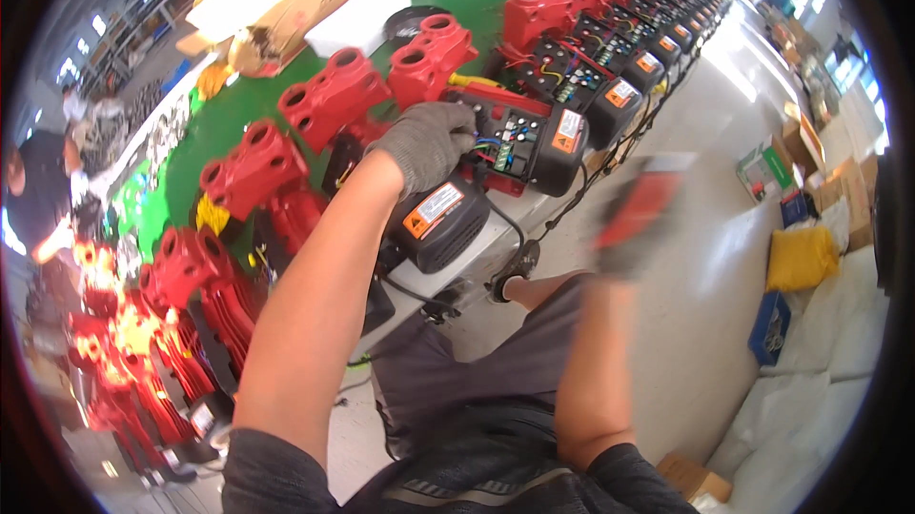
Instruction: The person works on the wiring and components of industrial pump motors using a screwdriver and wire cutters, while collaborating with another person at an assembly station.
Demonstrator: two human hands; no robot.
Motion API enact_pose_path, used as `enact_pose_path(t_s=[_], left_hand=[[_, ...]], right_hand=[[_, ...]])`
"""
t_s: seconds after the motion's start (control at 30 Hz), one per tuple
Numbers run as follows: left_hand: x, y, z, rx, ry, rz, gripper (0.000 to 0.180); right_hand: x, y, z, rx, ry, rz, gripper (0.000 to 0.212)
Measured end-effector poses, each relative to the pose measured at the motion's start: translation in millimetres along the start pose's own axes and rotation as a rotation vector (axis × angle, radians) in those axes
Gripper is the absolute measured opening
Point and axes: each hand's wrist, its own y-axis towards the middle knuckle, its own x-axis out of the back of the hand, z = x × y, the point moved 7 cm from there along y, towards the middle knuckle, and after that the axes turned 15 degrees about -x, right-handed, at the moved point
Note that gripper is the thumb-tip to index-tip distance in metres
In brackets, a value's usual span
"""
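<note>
Left hand: the gloved left hand, fingers curled, at the left edge of the circuit board; whether it pinches a wire cannot be told.
Right hand: the right hand, blurred at right of centre, closed around a red object with a pale end.
Open unit: above centre; the board lies immediately right of the left hand, up and left of the right; the left is clearly nearer.
Long axis: slants from upper left down to the black end cover.
Just below: a labelled black housing, under the left wrist.
Beyond: similar red-and-black units recede to the upper right.
</note>
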Motion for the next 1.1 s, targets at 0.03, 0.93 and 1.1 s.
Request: enact_pose_path(t_s=[0.03,0.93,1.1], left_hand=[[-1.4,-0.5,-6.3,0.118,-0.161,0.008,0.017],[4.6,-8.6,1.3,0.199,-0.329,-0.01,0.022],[5.5,-9.5,-0.2,0.221,-0.366,-0.011,0.021]], right_hand=[[39.8,55.5,59.2,0.128,0.534,0.442,0.049],[-101.7,-100.7,92.1,0.305,-0.941,0.465,0.036],[-106.3,-100.4,89.6,0.288,-0.93,0.474,0.033]])
